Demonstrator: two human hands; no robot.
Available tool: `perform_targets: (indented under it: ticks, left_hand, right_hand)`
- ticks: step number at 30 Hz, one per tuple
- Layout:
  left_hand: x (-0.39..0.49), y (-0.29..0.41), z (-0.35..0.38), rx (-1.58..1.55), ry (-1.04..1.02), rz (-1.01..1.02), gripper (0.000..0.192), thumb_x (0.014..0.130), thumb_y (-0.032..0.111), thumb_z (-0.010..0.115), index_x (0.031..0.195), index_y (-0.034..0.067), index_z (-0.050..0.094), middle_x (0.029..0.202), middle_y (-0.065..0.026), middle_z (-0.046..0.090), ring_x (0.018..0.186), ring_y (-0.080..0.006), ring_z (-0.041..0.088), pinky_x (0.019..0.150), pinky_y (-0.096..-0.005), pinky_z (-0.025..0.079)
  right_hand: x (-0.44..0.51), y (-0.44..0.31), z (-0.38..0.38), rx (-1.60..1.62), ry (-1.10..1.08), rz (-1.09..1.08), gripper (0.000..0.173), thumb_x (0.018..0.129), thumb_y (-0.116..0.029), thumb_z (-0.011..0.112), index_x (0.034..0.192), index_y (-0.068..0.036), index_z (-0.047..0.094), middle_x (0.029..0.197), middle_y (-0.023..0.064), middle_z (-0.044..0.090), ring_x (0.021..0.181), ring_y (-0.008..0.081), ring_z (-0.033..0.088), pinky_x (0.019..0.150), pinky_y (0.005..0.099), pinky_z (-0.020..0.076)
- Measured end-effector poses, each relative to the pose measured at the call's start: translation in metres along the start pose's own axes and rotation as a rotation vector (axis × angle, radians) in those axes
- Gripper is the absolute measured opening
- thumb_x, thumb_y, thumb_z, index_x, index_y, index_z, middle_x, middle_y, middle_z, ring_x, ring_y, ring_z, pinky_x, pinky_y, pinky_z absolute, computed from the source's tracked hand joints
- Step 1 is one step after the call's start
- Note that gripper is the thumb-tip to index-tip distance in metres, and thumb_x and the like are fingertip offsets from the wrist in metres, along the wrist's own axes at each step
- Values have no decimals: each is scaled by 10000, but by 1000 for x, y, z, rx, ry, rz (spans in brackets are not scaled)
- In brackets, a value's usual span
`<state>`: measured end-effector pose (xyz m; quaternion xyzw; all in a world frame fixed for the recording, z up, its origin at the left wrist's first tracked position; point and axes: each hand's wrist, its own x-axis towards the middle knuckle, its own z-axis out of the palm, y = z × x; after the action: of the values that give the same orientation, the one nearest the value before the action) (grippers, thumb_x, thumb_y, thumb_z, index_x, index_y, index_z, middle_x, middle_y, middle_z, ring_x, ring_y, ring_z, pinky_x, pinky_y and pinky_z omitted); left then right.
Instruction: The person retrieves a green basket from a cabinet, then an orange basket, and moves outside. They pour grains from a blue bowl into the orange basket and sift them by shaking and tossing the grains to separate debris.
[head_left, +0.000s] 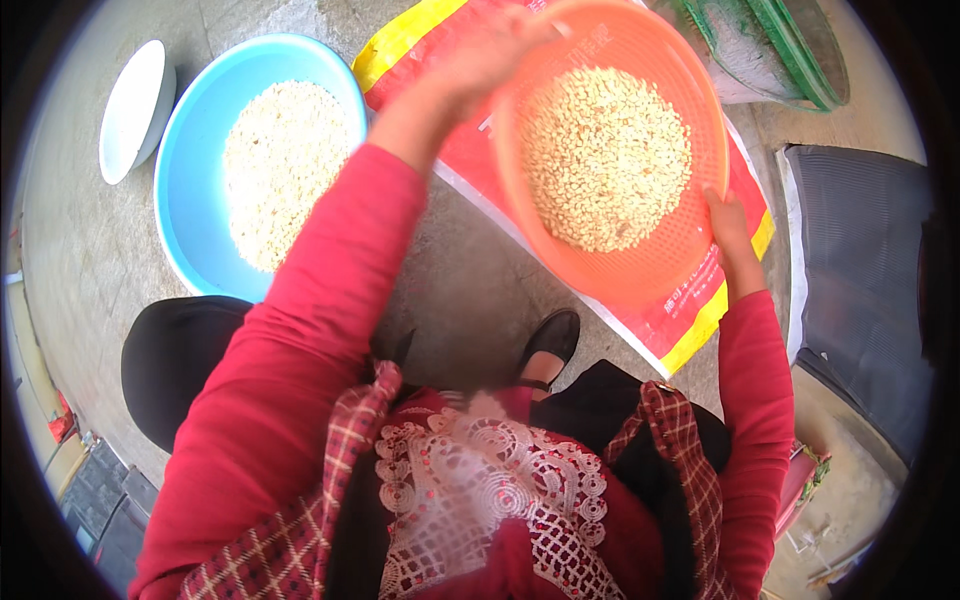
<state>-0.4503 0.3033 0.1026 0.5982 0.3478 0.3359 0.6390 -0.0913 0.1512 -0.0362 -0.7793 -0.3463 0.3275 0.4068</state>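
Observation:
An orange plastic sieve (626, 281) is held over a flat red-and-yellow printed sack (675, 330). Pale yellow kernels (607, 161) lie heaped in the sieve; their exact kind is unclear. My left hand (491, 56), blurred, grips the sieve's far left rim. On the right side, my right hand (727, 221) has its thumb over the rim, with the other fingers mostly hidden beneath it. To the left, a light-blue basin (191, 191) contains paler, broken-looking kernels (281, 165), partly covered by my left sleeve.
A white bowl (135, 112) stands on the concrete floor (465, 292) beyond the basin. At the upper right is a green-rimmed container (795, 56) with a pale, dusty inside. A dark ribbed sheet (859, 247) lies to the right. My black shoe (553, 337) is below the sack.

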Motion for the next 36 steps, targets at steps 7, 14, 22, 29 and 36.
perform_targets:
  ticks: [7, 14, 22, 29, 36]
  left_hand:
    - [-6, -22, 3, -383, 52, -27, 396, 982, 259, 582, 1266, -14, 555, 1255, -130, 610, 1161, -201, 583, 1037, -345, 446]
    - [-18, -23, -1, -195, -186, 172, 386, 1010, 272, 539, 1255, -25, 561, 1148, -138, 663, 1018, -228, 658, 906, -357, 544]
    - [-13, -36, 25, -151, -229, 314, 526, 1015, 303, 562, 1426, -7, 454, 1389, -115, 545, 1260, -203, 510, 1095, -347, 394]
    - [-4, -22, -8, -304, -150, 225, 472, 997, 273, 568, 1350, -36, 518, 1309, -171, 602, 1138, -253, 615, 1012, -389, 498]
    - [-7, -32, 33, -219, -211, 415, 439, 972, 203, 601, 1350, -9, 530, 1281, -137, 611, 1123, -219, 599, 992, -356, 493]
  right_hand:
    - [9, 4, -24, 62, -89, 7, 355, 991, -280, 524, 1159, 12, 636, 1022, 82, 687, 890, 148, 644, 795, 314, 502]
    - [21, 14, -18, -124, -12, -65, 388, 1000, -260, 514, 1230, 46, 581, 1104, 117, 682, 943, 190, 666, 863, 325, 511]
    - [-3, 1, -30, 257, -103, 22, 314, 1013, -235, 519, 1174, 18, 613, 1046, 105, 691, 942, 174, 667, 825, 308, 529]
    - [19, 7, -14, 218, -119, 41, 329, 1018, -241, 511, 1208, 18, 582, 1031, 104, 693, 878, 179, 674, 809, 302, 530]
    - [1, -4, -32, 247, -75, 96, 378, 1025, -242, 501, 1292, 16, 570, 1149, 116, 680, 993, 166, 666, 857, 302, 525]
